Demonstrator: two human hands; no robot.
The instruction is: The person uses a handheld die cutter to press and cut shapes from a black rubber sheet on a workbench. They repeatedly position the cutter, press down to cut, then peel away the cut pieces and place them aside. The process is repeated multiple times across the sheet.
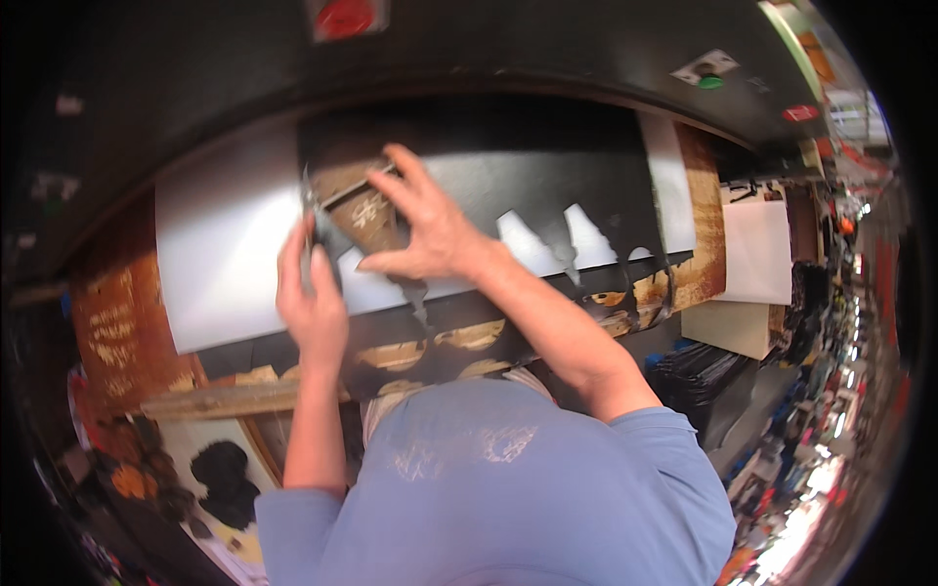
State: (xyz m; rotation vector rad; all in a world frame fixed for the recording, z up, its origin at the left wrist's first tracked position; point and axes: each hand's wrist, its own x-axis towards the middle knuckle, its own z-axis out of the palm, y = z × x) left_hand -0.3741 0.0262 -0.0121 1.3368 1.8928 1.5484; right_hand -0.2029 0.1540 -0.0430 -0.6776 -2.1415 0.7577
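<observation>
My left hand [311,305] is closed around a thin, dark metal tool [311,217] whose tip points up at the left edge of a black sheet [547,186]. My right hand [427,232] lies just to its right, fingers spread, pressing down on that sheet and a brown patterned piece [363,210]. The black sheet has jagged cut-out shapes along its lower edge. It lies over a white board [225,254].
A worn brown work surface [117,332] carries the board. A wooden slat [225,398] lies near me at the left. Cream and white boards [752,264] stack at the right, with black bags [699,376] below. A dark machine housing with a red button [344,17] and a green button [710,82] rises behind.
</observation>
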